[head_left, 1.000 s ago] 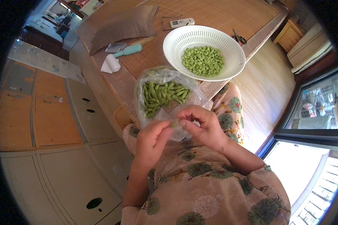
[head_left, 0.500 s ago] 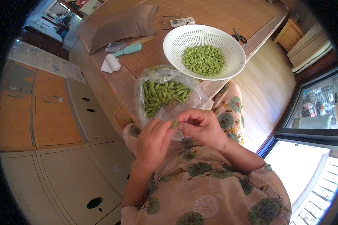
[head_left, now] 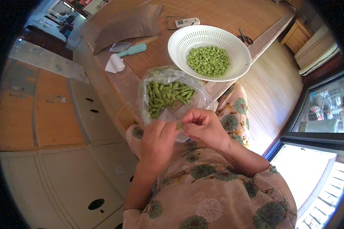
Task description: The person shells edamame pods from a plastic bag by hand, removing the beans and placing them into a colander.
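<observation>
In front of my lap, my left hand is closed around a green soybean pod, its tip showing between the fingers. Thumb and forefinger of my right hand pinch at that same tip, and the fingers hide most of the pod. Just beyond both hands, a clear plastic bag lies open at the table's near edge, with many whole green pods in it. Behind the bag, to the right, stands a white slotted colander holding a heap of shelled green beans.
On the wooden table are a white remote control, black scissors, a brown cushion, a teal-handled brush and a white paper roll. Cabinets line the left side; a glass door is at right.
Both hands stay together at the pod, and the left has turned slightly, so less of the pod shows. The bag and colander appear shifted a little with the view.
</observation>
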Available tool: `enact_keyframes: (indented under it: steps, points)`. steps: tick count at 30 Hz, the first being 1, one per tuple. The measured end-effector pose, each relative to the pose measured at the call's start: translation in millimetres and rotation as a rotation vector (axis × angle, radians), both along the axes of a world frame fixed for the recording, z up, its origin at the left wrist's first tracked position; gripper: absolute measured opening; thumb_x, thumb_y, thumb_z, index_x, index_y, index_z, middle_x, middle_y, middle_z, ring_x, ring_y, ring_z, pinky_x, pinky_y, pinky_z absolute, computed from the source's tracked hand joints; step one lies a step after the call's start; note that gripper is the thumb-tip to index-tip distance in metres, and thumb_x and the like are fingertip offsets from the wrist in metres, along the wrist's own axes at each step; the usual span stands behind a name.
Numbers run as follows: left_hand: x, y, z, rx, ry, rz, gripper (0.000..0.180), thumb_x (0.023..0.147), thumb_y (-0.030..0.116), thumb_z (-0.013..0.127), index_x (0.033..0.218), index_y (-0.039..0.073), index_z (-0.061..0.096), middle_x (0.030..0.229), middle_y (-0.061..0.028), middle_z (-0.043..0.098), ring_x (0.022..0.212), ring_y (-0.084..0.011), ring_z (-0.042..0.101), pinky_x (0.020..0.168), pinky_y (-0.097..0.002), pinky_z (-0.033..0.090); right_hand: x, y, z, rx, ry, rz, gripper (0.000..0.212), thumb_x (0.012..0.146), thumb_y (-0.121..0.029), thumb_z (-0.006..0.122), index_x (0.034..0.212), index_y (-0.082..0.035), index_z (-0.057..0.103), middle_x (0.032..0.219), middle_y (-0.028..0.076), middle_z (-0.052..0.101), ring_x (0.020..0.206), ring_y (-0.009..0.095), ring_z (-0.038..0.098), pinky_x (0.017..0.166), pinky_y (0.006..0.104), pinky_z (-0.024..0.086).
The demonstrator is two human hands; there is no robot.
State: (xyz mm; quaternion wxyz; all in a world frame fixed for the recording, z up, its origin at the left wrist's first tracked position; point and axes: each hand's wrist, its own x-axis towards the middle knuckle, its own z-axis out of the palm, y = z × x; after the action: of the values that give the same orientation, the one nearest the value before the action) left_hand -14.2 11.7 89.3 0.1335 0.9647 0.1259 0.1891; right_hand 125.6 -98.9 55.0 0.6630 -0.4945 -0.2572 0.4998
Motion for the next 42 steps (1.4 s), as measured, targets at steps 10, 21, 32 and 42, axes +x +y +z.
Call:
enact_keyframes:
  steps: [10,21,32,42]
  points:
    - [7.1,-25.5,-4.2,0.032,-0.044,-0.017,0.014,0.077,0.009,0.067,0.086,0.004,0.057,0.078,-0.0103,0.052,0.074,-0.0318,0.053,0.066,-0.0427,0.042,0.5,-17.1,-17.2,0.032,0.068,0.003,0.006,0.078,0.000,0.066,0.082,-0.001,0.060,0.076,-0.003,0.058,0.073,0.004,0.051,0.061,0.0201,0.041]
    - [8.9,-39.5,0.7,-0.133,0.041,0.022,0.017,0.086,0.007,0.060,0.100,-0.002,0.057,0.090,-0.0193,0.056,0.083,-0.0402,0.056,0.074,-0.0456,0.046,0.1,-20.2,-27.8,0.116,-0.027,-0.095,0.003,0.078,0.002,0.061,0.080,-0.001,0.059,0.074,-0.004,0.056,0.070,0.004,0.048,0.060,0.0203,0.040]
    - [16.7,-24.8,-25.1,-0.520,-0.088,0.056,0.021,0.095,0.012,0.050,0.106,-0.005,0.057,0.090,-0.0153,0.062,0.082,-0.0253,0.060,0.076,-0.0351,0.046,3.3,-9.0,-31.8,0.083,-0.008,-0.149,0.005,0.078,0.002,0.060,0.078,-0.001,0.056,0.073,-0.004,0.052,0.070,0.003,0.045,0.058,0.0204,0.038]
    - [9.8,0.7,-37.3,-1.194,-0.029,0.102,0.028,0.099,0.020,0.049,0.106,-0.005,0.059,0.078,-0.0020,0.055,0.071,-0.0092,0.048,0.065,-0.0240,0.040,8.6,-4.0,-29.9,0.141,-0.037,-0.073,0.005,0.079,0.004,0.057,0.081,-0.001,0.058,0.076,-0.003,0.055,0.071,0.004,0.049,0.060,0.0200,0.040]
